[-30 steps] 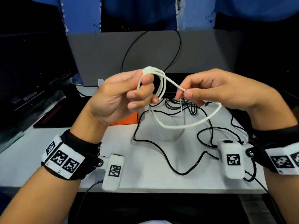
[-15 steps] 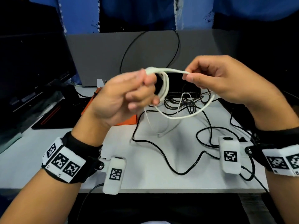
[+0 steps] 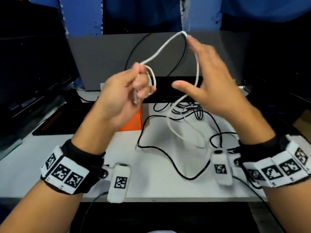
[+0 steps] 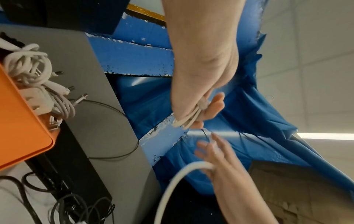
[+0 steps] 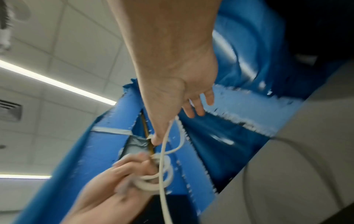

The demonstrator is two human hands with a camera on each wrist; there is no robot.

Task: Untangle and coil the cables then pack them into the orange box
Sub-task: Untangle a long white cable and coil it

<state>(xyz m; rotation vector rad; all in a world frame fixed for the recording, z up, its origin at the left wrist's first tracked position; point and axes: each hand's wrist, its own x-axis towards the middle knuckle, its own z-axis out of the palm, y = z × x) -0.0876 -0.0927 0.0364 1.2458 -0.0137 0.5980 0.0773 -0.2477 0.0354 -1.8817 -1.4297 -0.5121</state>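
Two hands [image 3: 117, 98] [image 3: 210, 84], one white cable [image 3: 161, 51], one orange box [image 3: 133, 121]

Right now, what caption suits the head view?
Left hand grips white cable coils while open right hand guides another loop.

Our right hand [image 3: 207, 83] no longer pinches the white cable [image 3: 196, 68]: since a second ago we have raised it and spread its fingers, so the cable now drapes over the straightened fingertips, far above our left hand [image 3: 124, 91]. The loop between our hands, small and tight before, has stretched into a tall arc. Our left hand has lifted slightly and now grips more gathered turns of the cable in its curled fingers. The slack below our right hand has risen off the surface [image 3: 151, 165]
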